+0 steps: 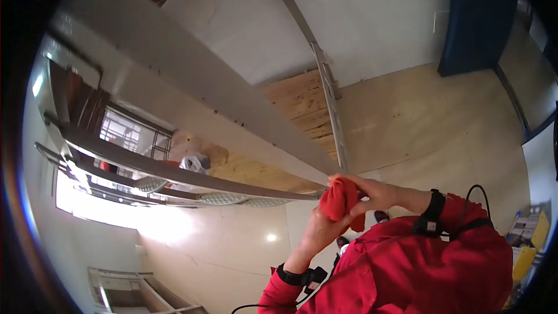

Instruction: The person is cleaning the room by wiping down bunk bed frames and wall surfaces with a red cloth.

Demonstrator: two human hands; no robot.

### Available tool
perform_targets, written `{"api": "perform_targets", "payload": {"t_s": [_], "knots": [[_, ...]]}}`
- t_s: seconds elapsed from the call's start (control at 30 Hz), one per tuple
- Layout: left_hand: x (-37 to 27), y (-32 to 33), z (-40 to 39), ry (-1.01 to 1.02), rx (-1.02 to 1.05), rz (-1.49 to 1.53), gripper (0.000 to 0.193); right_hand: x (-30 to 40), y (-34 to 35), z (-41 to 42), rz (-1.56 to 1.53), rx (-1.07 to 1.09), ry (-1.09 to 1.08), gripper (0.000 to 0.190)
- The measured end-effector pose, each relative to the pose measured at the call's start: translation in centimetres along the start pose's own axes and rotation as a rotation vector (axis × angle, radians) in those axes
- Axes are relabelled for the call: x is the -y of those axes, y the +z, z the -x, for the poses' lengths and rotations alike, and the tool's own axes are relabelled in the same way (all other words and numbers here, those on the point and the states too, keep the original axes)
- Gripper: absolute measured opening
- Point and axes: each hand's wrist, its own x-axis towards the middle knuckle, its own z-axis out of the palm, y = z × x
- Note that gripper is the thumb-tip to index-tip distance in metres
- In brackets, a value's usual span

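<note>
A bunched red cloth (338, 200) is between my two hands, at the end of a long pale metal beam (209, 87) of a bunk bed frame. My left hand (323, 230) grips the cloth from below, with the thumb against it. From the right, my right hand (372, 192) holds its upper and right side, fingers towards the beam's end. The folds hide part of the fingers and the beam's corner. A curved-looking metal rail (183, 170) also runs to this corner.
Wooden bed boards (301, 104) lie beyond the beam, with a white plastic bag (193, 163) further left. A metal ladder (332, 109) stands behind the cloth. A dark blue panel (477, 17) is at upper right, and yellow items (524, 261) are stacked at lower right.
</note>
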Motion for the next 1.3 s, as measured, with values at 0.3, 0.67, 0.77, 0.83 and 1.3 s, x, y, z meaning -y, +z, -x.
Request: {"api": "perform_targets", "payload": {"t_s": [0.3,0.67,0.77,0.83,1.3], "knots": [[-6.6,-11.6,-1.5,0.305,-0.729,0.213,0.037,6.0,-2.8,-3.1,0.080,-0.460,-0.280,0.043],[-9.3,-10.7,-7.4,0.315,-0.937,0.368,0.069,3.7,0.9,-11.0,0.565,-0.502,-0.970,0.070],[-10.4,-10.1,-7.3,0.252,-0.952,0.355,0.069,-4.7,-0.5,-6.5,0.373,-0.513,-0.441,0.079],[-10.3,-10.1,-7.5,0.267,-0.922,0.332,0.069,-7.1,-1.4,-5.2,0.314,-0.526,-0.370,0.082],[-12.1,-9.9,-6.5,0.314,-0.708,0.624,0.060,5.2,3.0,-10.2,1.161,-0.661,-0.981,0.075]]}}
